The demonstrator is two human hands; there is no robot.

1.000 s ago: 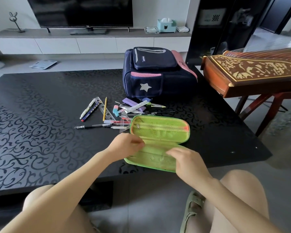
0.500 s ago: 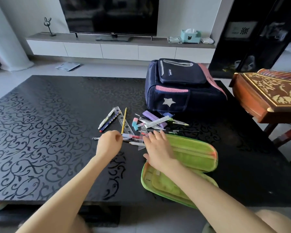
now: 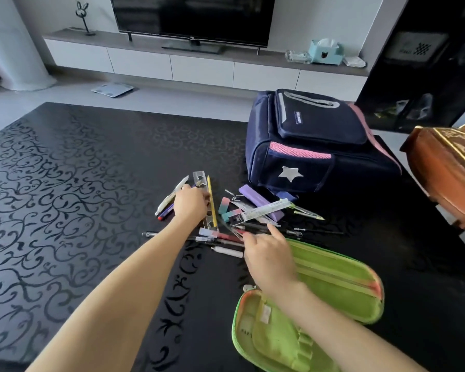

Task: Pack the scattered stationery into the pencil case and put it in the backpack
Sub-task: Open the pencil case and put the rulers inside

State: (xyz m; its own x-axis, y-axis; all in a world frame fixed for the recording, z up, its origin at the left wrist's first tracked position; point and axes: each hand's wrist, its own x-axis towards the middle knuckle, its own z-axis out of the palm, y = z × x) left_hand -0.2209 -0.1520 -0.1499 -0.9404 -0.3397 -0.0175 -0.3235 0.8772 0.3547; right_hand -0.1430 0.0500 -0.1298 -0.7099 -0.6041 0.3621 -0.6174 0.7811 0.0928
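Pencil case [image 3: 341, 280] open beneath right hand [image 3: 269, 253] wrist, fingers loose on pens [image 3: 226, 235], left hand [image 3: 189, 204] over ruler [image 3: 200, 177], grip unclear

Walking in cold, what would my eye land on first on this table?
The lime-green pencil case lying open at the near right stands out most against the black patterned table. Just beyond it is a jumble of stationery, pens, rulers and erasers, with the left hand and right hand on it. Behind the jumble lies a navy backpack with pink trim and a white star.
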